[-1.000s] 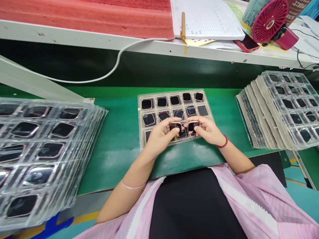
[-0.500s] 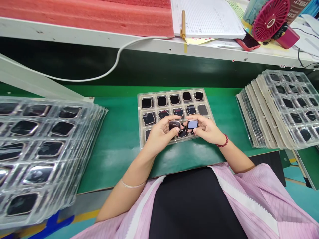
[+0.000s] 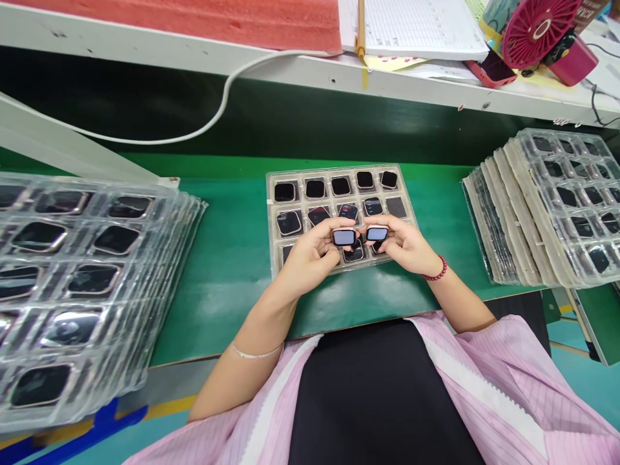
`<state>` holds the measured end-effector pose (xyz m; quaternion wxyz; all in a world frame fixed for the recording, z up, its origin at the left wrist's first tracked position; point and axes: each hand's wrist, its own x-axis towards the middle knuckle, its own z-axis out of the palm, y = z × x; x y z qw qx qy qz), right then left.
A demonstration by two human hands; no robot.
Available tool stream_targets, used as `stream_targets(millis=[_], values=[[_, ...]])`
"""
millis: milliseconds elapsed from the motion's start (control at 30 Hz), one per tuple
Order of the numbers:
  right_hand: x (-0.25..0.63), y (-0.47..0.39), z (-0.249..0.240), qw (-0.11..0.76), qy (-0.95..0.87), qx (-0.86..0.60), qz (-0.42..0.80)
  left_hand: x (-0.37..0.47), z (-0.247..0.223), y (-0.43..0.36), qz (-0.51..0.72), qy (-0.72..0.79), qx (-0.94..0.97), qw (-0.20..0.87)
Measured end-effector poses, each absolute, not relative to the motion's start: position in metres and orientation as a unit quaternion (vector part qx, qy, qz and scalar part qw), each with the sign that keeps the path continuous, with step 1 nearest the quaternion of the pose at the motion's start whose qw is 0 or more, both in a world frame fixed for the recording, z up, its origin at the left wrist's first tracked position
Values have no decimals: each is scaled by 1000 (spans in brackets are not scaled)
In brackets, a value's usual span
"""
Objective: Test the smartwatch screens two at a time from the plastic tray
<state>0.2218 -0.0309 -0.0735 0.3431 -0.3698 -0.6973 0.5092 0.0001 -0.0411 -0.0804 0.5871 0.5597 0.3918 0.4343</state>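
Observation:
Above the front part of a clear plastic tray (image 3: 269,213), my left hand (image 3: 314,253) grips a square watch (image 3: 344,237) with a lit, pale screen. A second watch (image 3: 377,234), its screen also pale and lit, is between the fingers and thumb of my right hand (image 3: 408,247). The two watches are side by side with a small gap. Several dark square watches lie in the tray's compartments, such as one at the back left (image 3: 285,192). One compartment (image 3: 396,207) at the right of the middle row holds no watch. My hands partly hide the front row.
Stacked trays of watches stand at the left (image 3: 92,281) and right (image 3: 564,194) of the green table (image 3: 217,271). On the white shelf (image 3: 290,63) are red foam, a white cable, papers, a pen, a phone and a pink fan (image 3: 541,27).
The watch in my left hand has turned from a dark face to a lit screen. Its thumb has moved off the face. The view has shifted slightly, so the shelf sits higher.

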Motion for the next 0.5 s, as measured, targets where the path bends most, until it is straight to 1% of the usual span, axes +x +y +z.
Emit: stream_targets(millis=[267, 500], values=[[223, -30, -75, 353, -655, -356, 566, -1, -76, -43, 429, 410, 535, 602], [225, -25, -82, 348, -561, -318, 680, -8, -74, -41, 411, 399, 486, 661]])
